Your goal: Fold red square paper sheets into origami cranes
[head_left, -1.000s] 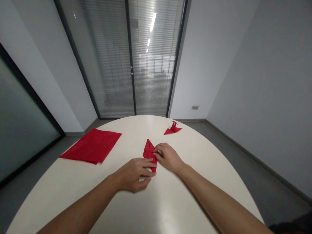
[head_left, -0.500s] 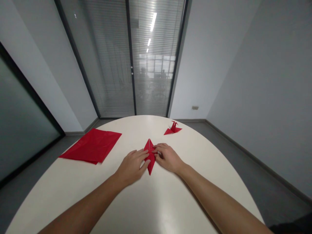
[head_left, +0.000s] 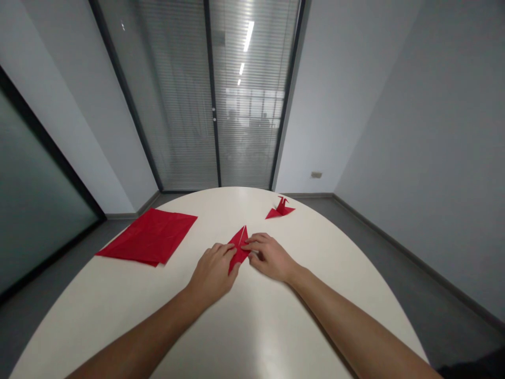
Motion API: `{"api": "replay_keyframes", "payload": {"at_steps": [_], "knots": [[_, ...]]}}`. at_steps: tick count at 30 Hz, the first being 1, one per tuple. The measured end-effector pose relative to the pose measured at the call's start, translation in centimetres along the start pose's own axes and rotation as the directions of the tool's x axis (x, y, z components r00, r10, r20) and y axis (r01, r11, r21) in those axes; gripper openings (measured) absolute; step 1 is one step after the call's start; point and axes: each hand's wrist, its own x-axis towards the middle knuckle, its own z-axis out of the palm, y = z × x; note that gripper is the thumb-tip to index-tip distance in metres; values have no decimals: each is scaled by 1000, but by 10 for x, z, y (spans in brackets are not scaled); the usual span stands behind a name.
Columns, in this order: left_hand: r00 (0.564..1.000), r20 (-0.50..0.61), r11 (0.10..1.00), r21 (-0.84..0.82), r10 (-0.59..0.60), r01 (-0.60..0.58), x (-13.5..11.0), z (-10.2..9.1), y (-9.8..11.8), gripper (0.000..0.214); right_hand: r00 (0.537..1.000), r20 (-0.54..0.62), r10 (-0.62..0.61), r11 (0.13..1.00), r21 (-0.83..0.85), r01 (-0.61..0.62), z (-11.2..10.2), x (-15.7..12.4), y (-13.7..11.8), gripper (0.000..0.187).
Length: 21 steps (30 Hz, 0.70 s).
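Observation:
A partly folded red paper piece (head_left: 239,246), narrow and pointed, lies on the white round table (head_left: 252,326) between my hands. My left hand (head_left: 213,271) grips its left side, fingers curled over the edge and thumb against its lower tip. My right hand (head_left: 268,256) presses on its right side with fingers bent and fingertips on the paper. The piece is tilted, its upper point leaning right. Parts of the fold are hidden under my fingers.
A stack of flat red paper sheets (head_left: 150,236) lies at the table's left. A finished red paper crane (head_left: 280,208) stands at the far right of the tabletop. Behind the table are glass doors with blinds (head_left: 213,100).
My left hand moved up from the piece's lower tip to its left side. The folded piece turned, so that its upper point now leans right. My right hand stayed on it.

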Motion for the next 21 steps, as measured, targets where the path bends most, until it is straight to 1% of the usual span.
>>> {"api": "replay_keyframes", "payload": {"at_steps": [2, 4, 7, 9, 12, 16, 21], "knots": [[1000, 13, 1000, 0, 11, -11, 1, 0, -2, 33, 1000, -1, 1, 1000, -5, -1, 0, 0, 0, 37], [998, 50, 999, 19, 37, -38, 2, -1, -4, 32, 1000, -4, -4, 1000, -11, 4, -1, 1, -1, 36], [989, 125, 992, 83, 80, -90, 3, -4, -5, 36, 1000, -4, -11, 1000, -15, 11, -3, 1, -3, 34], [983, 156, 985, 128, 95, -115, 3, -7, -4, 39, 1000, -2, -15, 1000, -12, 15, -5, 2, -5, 32], [984, 147, 982, 148, 96, -118, 2, -9, 0, 33, 1000, -7, -28, 1000, -2, 28, -5, 2, -7, 31], [989, 113, 986, 120, 100, -114, 2, -11, 3, 28, 999, -12, -30, 1000, -3, 30, -5, 2, -7, 30], [983, 161, 982, 152, 86, -111, 4, -12, 0, 34, 998, -3, -58, 998, 21, 58, -5, 3, -8, 30]]}}
